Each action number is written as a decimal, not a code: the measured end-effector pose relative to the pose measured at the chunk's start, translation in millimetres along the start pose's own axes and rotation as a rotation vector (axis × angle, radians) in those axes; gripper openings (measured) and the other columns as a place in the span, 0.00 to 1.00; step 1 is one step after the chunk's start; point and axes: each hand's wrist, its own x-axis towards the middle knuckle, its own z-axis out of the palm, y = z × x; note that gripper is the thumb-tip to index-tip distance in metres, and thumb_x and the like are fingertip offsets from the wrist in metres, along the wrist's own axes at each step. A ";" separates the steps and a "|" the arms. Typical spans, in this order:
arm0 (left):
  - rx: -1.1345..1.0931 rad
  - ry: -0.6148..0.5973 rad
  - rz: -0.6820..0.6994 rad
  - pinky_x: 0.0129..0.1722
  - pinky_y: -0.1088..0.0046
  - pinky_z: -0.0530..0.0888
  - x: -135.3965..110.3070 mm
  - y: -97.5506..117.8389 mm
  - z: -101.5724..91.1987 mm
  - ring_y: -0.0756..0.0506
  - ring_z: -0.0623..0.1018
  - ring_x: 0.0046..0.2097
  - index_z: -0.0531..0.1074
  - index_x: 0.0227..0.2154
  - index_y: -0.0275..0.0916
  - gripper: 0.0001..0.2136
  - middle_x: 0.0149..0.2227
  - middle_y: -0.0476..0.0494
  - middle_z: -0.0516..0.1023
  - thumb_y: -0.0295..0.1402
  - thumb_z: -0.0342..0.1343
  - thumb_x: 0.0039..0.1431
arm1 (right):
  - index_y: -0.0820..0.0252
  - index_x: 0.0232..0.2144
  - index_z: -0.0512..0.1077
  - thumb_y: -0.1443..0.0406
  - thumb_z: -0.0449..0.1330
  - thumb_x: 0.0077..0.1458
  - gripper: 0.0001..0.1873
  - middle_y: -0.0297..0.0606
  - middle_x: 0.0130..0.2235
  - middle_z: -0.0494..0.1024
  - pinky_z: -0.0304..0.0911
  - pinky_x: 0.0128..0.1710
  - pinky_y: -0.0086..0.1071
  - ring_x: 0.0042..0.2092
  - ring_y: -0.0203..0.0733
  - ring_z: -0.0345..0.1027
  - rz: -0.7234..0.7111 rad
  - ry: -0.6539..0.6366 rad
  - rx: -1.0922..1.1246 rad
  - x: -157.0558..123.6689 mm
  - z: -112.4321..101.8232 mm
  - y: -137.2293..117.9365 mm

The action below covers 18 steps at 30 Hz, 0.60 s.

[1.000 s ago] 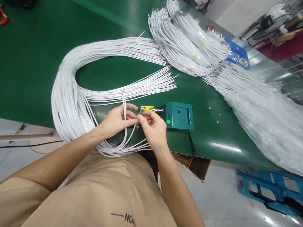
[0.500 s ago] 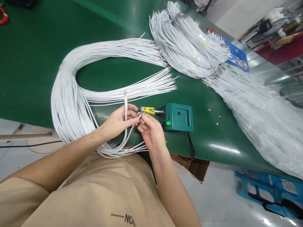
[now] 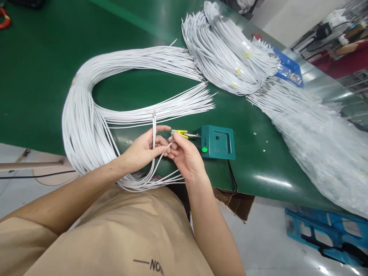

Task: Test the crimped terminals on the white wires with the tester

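Note:
My left hand (image 3: 142, 149) is closed on a small bunch of white wires (image 3: 154, 122) whose ends stand upright above my fingers. My right hand (image 3: 185, 155) pinches the end of a single white wire (image 3: 169, 145) right beside the left hand's fingertips. Just beyond my right hand lies a yellow clip (image 3: 180, 133) joined to a small green box (image 3: 217, 142) with a green button. A large loop of white wires (image 3: 86, 115) lies on the green table (image 3: 37, 76), its lower part running under my hands.
More bundles of white wires (image 3: 227, 53) with yellow tags lie at the back, and a long heap of wires (image 3: 322, 138) fills the right side. A blue tray (image 3: 289, 69) holds metal parts. A blue plastic frame (image 3: 324, 230) lies on the floor.
My right hand has drawn one wire end back from the yellow clip toward the bunch in my left hand. The bunch has risen slightly.

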 end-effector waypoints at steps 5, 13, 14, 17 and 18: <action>0.104 0.014 0.041 0.40 0.71 0.72 -0.1 -1.5 -2.3 0.50 0.75 0.34 0.62 0.56 0.39 0.25 0.31 0.51 0.72 0.31 0.56 0.55 | 0.61 0.30 0.76 0.59 0.66 0.44 0.12 0.27 0.24 0.64 0.60 0.27 0.26 0.23 0.27 0.54 -0.006 0.032 0.054 -4.1 -6.5 6.7; 0.171 -0.002 0.028 0.29 0.77 0.67 0.5 -1.0 -2.5 0.51 0.69 0.30 0.69 0.52 0.40 0.18 0.29 0.50 0.69 0.32 0.54 0.57 | 0.62 0.27 0.77 0.60 0.65 0.45 0.11 0.33 0.26 0.75 0.65 0.33 0.29 0.28 0.32 0.67 -0.224 0.190 -0.283 -10.2 -3.4 5.8; 0.169 -0.004 0.022 0.29 0.77 0.67 0.8 -0.6 -2.8 0.51 0.70 0.30 0.69 0.52 0.40 0.18 0.29 0.50 0.69 0.32 0.54 0.57 | 0.62 0.28 0.77 0.60 0.66 0.44 0.10 0.33 0.27 0.76 0.66 0.34 0.30 0.28 0.32 0.68 -0.238 0.206 -0.331 -10.6 -2.6 4.5; 0.159 -0.016 -0.003 0.30 0.76 0.68 1.6 1.9 -3.7 0.51 0.71 0.31 0.68 0.51 0.40 0.18 0.29 0.50 0.70 0.32 0.55 0.56 | 0.63 0.25 0.75 0.63 0.66 0.43 0.08 0.32 0.25 0.75 0.66 0.32 0.28 0.27 0.32 0.68 -0.201 0.177 -0.318 -10.2 -2.0 0.6; 0.160 -0.022 -0.008 0.31 0.76 0.69 1.7 2.9 -4.0 0.51 0.72 0.31 0.69 0.51 0.40 0.18 0.30 0.49 0.71 0.32 0.55 0.56 | 0.63 0.23 0.74 0.63 0.65 0.43 0.07 0.31 0.23 0.74 0.66 0.31 0.27 0.26 0.31 0.67 -0.163 0.147 -0.264 -9.7 -2.5 -0.5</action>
